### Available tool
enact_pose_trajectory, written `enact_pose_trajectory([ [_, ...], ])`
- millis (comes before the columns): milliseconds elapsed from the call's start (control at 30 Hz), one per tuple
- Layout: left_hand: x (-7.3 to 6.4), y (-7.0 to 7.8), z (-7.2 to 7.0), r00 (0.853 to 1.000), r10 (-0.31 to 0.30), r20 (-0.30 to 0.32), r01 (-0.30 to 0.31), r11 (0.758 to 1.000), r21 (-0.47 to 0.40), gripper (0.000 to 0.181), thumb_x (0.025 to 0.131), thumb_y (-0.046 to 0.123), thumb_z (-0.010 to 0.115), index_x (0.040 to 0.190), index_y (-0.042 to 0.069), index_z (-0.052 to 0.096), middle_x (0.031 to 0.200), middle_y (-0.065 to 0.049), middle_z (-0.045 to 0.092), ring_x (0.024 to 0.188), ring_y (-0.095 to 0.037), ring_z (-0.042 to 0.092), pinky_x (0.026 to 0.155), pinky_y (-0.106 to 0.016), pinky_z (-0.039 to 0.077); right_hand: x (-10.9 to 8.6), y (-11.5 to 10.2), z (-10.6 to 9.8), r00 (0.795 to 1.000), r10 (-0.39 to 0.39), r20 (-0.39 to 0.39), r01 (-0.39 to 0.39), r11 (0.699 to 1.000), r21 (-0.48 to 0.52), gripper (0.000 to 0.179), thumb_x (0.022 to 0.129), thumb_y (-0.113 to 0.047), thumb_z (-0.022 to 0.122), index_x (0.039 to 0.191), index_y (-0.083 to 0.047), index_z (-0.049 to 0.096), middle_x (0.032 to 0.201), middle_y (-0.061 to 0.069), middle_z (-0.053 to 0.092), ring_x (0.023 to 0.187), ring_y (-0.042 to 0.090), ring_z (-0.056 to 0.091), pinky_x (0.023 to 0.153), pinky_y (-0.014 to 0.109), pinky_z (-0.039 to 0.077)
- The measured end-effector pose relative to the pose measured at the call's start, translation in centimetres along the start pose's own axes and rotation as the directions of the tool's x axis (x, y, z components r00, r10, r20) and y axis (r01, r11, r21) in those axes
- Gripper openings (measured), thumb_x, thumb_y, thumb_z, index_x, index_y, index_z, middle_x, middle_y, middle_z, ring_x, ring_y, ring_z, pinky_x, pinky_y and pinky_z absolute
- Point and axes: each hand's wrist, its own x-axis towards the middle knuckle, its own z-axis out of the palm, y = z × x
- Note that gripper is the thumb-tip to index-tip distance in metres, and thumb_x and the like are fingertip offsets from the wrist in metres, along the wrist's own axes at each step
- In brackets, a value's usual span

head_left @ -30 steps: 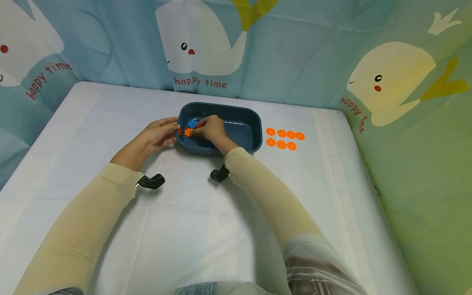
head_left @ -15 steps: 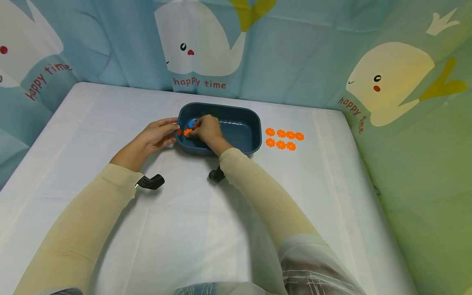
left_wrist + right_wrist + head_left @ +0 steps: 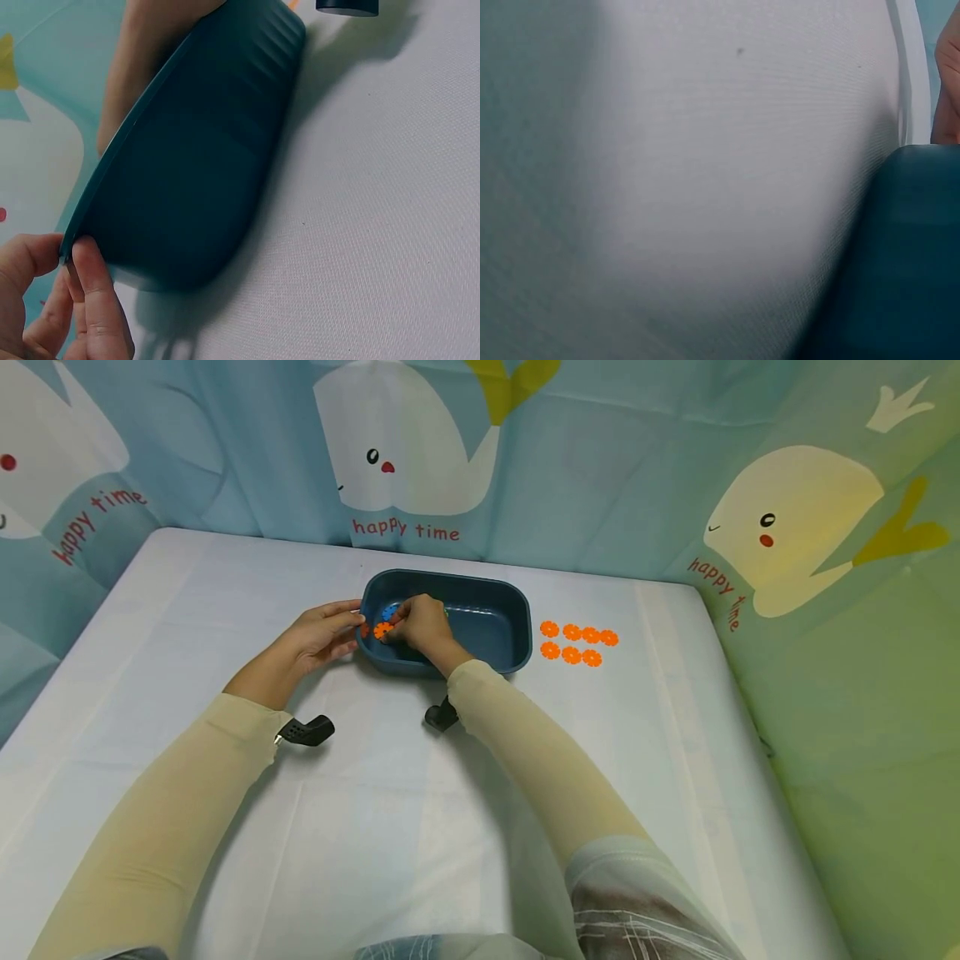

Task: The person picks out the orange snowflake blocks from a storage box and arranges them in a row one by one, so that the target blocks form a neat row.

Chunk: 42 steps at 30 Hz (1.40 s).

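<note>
A dark blue plastic basin (image 3: pixel 487 583) stands on the table. My left hand (image 3: pixel 322 635) pinches its left rim between thumb and fingers; the left wrist view shows these fingers (image 3: pixel 97 292) on the rim. My right hand (image 3: pixel 426 625) reaches inside at the left end, fingers curled down among notched plastic discs. An orange disc (image 3: pixel 383 630) lies at its fingertips, with a blue disc (image 3: pixel 389 612) just behind. A red disc (image 3: pixel 365 629) shows by the left wall. Whether the right fingers pinch a disc is hidden. Only a part of the basin (image 3: pixel 907 255) appears in the right wrist view.
Right of the basin, several orange discs (image 3: pixel 573 632) lie on the white table (image 3: pixel 360 827) in two rows. A bit of green (image 3: pixel 446 612) peeks out beside the right hand. Printed curtains (image 3: pixel 600 485) hang behind the table and along its right side.
My right hand has shifted slightly left inside the basin, and its thumb has come close to the orange disc. My left hand stays on the rim. The rows of orange discs are unchanged.
</note>
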Motion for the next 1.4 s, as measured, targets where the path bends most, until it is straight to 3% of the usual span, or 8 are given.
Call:
enact_pose_trajectory([
  [500, 0.09, -0.07, -0.12, 1.0, 0.005, -0.003, -0.005, 1.0, 0.006, 0.055, 0.099, 0.015, 0.059, 0.151, 0.014, 0.04, 0.117, 0.001, 0.056, 0.088, -0.006, 0.062, 0.067, -0.014, 0.055, 0.01, 0.01, -0.19, 1.0, -0.019, -0.005, 0.019, 1.0, 0.016, 0.02, 0.075, -0.014, 0.087, 0.085, -0.005, 0.073, 0.083, 0.003, 0.068, 0.074, 0.013, 0.054, 0.069, 0.021, 0.046],
  [700, 0.21, -0.06, -0.07, 1.0, 0.007, -0.004, -0.007, 1.0, 0.005, 0.055, 0.099, 0.015, 0.059, 0.15, 0.015, 0.041, 0.121, -0.001, 0.054, 0.094, -0.008, 0.059, 0.069, -0.014, 0.055, 0.2, 0.16, -0.31, 1.0, -0.003, 0.003, 0.003, 0.999, 0.035, 0.02, 0.074, -0.012, 0.087, 0.084, -0.005, 0.071, 0.08, 0.002, 0.065, 0.071, 0.012, 0.053, 0.066, 0.021, 0.044],
  [1133, 0.45, -0.11, -0.33, 1.0, 0.016, 0.001, -0.016, 1.0, -0.004, 0.053, 0.099, 0.015, 0.058, 0.149, 0.013, 0.041, 0.118, -0.001, 0.055, 0.089, -0.008, 0.06, 0.066, -0.015, 0.055, 0.15, 0.13, -0.43, 1.0, -0.027, 0.014, 0.027, 0.999, 0.038, 0.018, 0.077, -0.01, 0.085, 0.081, -0.007, 0.068, 0.08, 0.002, 0.064, 0.073, 0.014, 0.053, 0.066, 0.021, 0.043],
  [1400, 0.23, -0.1, -0.22, 1.0, 0.008, 0.002, -0.008, 1.0, -0.017, 0.054, 0.099, 0.013, 0.059, 0.15, 0.013, 0.041, 0.116, 0.001, 0.056, 0.088, -0.006, 0.061, 0.067, -0.015, 0.055, -0.26, 0.34, -0.75, 0.999, -0.022, 0.033, 0.019, 0.993, 0.115, 0.017, 0.077, -0.007, 0.084, 0.084, -0.003, 0.069, 0.083, 0.006, 0.068, 0.069, 0.012, 0.055, 0.06, 0.018, 0.044],
])
